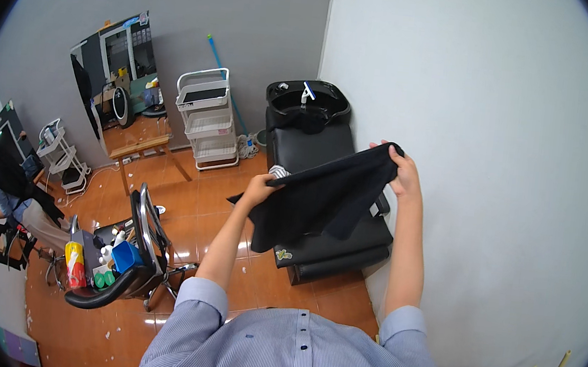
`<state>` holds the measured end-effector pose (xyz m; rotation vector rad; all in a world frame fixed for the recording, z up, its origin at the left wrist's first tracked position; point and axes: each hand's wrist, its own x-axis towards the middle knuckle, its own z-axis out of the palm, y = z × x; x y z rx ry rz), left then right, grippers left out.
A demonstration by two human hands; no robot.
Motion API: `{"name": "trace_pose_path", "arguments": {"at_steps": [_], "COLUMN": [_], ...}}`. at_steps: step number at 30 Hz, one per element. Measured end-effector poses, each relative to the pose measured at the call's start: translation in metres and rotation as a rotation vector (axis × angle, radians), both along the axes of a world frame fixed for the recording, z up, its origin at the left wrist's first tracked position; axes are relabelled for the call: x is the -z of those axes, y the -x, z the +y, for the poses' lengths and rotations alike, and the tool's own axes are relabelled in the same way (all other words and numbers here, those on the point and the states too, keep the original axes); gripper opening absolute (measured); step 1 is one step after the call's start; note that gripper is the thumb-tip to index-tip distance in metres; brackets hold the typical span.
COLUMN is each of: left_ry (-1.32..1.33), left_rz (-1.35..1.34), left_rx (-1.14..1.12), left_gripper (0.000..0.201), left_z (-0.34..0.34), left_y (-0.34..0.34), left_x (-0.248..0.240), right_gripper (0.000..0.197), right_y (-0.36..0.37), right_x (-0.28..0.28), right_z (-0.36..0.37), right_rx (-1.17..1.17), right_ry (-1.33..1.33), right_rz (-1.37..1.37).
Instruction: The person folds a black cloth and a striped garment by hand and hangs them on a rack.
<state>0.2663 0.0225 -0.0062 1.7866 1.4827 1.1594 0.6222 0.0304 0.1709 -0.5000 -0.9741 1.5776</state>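
A black cloth point(320, 204), perhaps a towel, hangs stretched between my hands at about chest height. My left hand point(259, 190) is closed on its left upper edge, with a corner sticking out beyond the wrist. At the raised right corner, my right hand point(403, 172) pinches the fabric between thumb and fingers. The cloth's upper edge slopes up to the right, and its lower part falls in loose points. Behind it stands a black shampoo chair point(305, 142), partly covered from sight. A small grey-and-white striped thing point(279, 172) shows beside my left fingers.
A black wash basin point(310, 99) tops the shampoo chair by the white wall. To its left are a white trolley point(207, 126) and a mirror point(123, 72). A salon chair point(135, 267) holds bottles and a blue box. A person point(27, 202) stands far left.
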Motion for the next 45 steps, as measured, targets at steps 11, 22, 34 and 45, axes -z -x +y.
{"name": "trace_pose_path", "arguments": {"at_steps": [11,22,34,45], "left_ry": [0.133,0.383,0.203,0.072], "left_rz": [-0.047,0.117,-1.260,-1.459], "left_rx": [0.078,0.121,0.029,0.123], "left_gripper": [0.016,0.020,0.027,0.022], "left_z": [-0.023,-0.041,-0.010,-0.011], "left_y": [0.104,0.134,0.110,-0.046], "left_x": [-0.049,-0.150,-0.084,-0.089], "right_gripper": [0.038,0.034,0.030,0.022], "right_y": [-0.129,-0.187,-0.135,0.068], "right_x": [-0.012,-0.031,0.036,0.069], "right_z": [-0.001,-0.013,0.019,0.033], "right_rx": [0.162,0.221,0.185,0.195], "right_ry": [-0.088,-0.159,0.112,0.229], "right_rz": [-0.491,-0.357,0.197,0.294]}}
